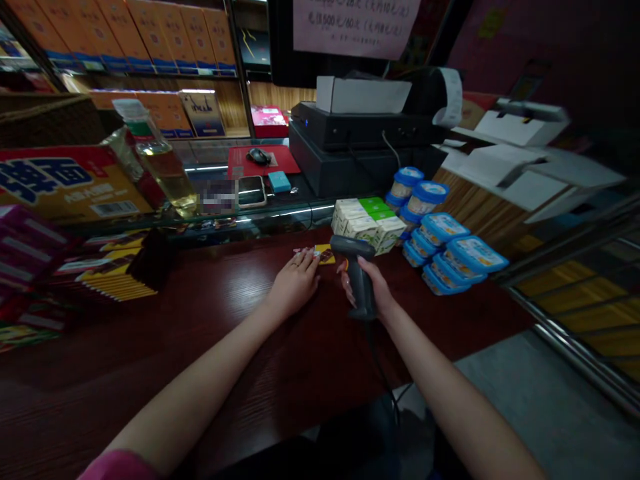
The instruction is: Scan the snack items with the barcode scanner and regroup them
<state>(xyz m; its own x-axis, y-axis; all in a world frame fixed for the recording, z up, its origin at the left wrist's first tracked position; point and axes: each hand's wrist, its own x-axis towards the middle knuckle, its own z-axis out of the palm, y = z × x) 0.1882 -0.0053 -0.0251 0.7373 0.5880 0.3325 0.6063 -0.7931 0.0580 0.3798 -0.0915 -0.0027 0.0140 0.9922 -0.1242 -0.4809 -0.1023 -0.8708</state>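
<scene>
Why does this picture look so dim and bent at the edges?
Head view: the shop is dim, with bright streaks of glare on the glass counter; shelves and the rail at the sides bow from the wide lens; the left hand and the scanner in the right hand are fairly sharp, the corners smeared.

A dark grey handheld barcode scanner (356, 273) stands upright in the right hand (373, 287), its handle wrapped by the fingers, its flat head tipped forward and down over a small yellow packet (325, 254). The packet lies flat on the dark red wooden surface (210, 333), pinned at its near edge by the fingertips of the left hand (294, 283).
</scene>
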